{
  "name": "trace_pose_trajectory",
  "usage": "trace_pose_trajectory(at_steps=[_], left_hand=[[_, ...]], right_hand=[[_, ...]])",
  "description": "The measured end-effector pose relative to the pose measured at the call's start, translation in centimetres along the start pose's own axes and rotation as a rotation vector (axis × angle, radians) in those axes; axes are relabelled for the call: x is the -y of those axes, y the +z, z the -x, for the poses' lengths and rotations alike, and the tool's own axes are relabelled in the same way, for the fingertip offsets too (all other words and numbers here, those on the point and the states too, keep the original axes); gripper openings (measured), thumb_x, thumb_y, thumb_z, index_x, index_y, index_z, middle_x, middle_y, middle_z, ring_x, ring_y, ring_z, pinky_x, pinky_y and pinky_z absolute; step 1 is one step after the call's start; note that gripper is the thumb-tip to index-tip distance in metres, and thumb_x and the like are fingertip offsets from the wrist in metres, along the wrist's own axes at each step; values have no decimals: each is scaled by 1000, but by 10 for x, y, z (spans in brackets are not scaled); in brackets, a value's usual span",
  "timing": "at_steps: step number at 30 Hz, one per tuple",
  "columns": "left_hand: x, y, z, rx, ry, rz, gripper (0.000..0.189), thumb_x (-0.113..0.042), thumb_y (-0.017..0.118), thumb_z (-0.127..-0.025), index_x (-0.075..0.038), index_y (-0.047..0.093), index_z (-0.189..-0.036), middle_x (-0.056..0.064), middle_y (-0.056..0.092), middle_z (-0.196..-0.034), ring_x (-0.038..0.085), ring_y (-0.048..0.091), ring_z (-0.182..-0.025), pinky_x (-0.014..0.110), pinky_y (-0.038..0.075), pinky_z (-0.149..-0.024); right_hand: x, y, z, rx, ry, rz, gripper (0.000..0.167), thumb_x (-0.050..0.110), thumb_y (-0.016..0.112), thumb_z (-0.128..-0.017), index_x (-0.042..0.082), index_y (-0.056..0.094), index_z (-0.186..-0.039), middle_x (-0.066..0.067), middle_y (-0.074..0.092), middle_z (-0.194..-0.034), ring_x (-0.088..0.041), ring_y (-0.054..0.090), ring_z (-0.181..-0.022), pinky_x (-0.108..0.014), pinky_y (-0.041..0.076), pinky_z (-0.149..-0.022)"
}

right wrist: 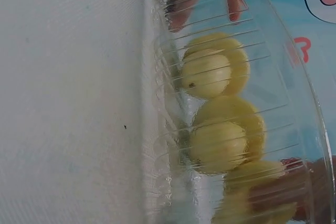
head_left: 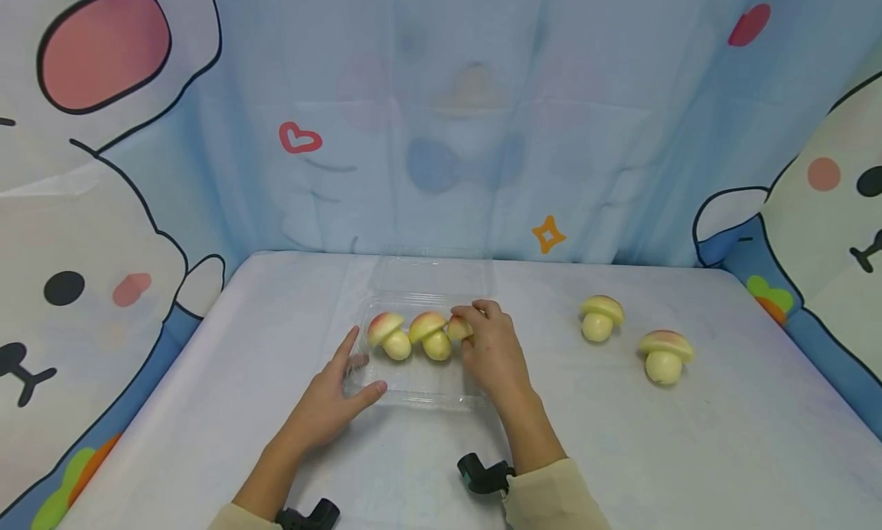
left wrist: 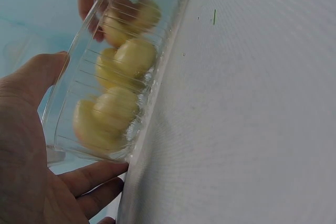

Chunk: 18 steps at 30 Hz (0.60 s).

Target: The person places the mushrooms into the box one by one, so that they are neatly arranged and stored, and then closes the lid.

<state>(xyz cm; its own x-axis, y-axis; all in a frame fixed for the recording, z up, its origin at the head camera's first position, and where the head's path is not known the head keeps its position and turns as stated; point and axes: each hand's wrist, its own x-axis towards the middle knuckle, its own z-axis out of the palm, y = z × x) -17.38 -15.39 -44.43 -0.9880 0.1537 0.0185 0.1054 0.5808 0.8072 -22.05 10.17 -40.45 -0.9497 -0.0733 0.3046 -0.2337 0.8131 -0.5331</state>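
A clear plastic clamshell box (head_left: 420,378) lies with its lid folded back on the table. Inside it, toward the left, is one yellow toy mushroom (head_left: 396,345) with a reddish cap; a second toy mushroom (head_left: 437,346) lies beside it. My right hand (head_left: 494,355) reaches into the box's right side and holds a third toy mushroom (head_left: 458,328), partly hidden by the fingers. At the left wall my left hand (head_left: 329,407) has its fingers spread along the side; in the left wrist view its thumb (left wrist: 44,72) touches the rim.
Two more toy mushrooms stand on the table to the right, one farther back (head_left: 599,319) and one nearer (head_left: 664,358). The lid (head_left: 432,276) reaches toward the table's back edge. A blue printed curtain (head_left: 310,201) hangs behind the white-covered table (head_left: 586,438).
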Motion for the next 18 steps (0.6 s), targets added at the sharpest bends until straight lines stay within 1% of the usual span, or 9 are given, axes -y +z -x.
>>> trace_pose_trajectory(at_steps=[4,9,18], left_hand=[[0,0,0,1,-3,-1,97,-49,70,-95,-24,11,-168,14,56,-153,41,39,-150,68,29,-118],[0,0,0,0,-1,-5,98,-52,69,-95,-23,12,-168,15,56,-153,42,40,-150,69,29,-117],[1,1,-1,-3,2,-1,96,-48,70,-96,-23,12,-168,15,56,-152,42,40,-150,69,29,-117]], right_hand=[[0,2,-1,-5,-14,19,47,-8,66,-88,11,70,-131,-19,57,-141,-45,57,-126,-53,55,-97],[-1,3,0,-19,-22,27,47,-8,67,-88,12,70,-130,-19,58,-141,-45,56,-128,-55,55,-95],[-1,6,2,-21,-26,74,46,-6,70,-87,11,70,-130,-20,60,-139,-45,52,-132,-61,51,-97]])
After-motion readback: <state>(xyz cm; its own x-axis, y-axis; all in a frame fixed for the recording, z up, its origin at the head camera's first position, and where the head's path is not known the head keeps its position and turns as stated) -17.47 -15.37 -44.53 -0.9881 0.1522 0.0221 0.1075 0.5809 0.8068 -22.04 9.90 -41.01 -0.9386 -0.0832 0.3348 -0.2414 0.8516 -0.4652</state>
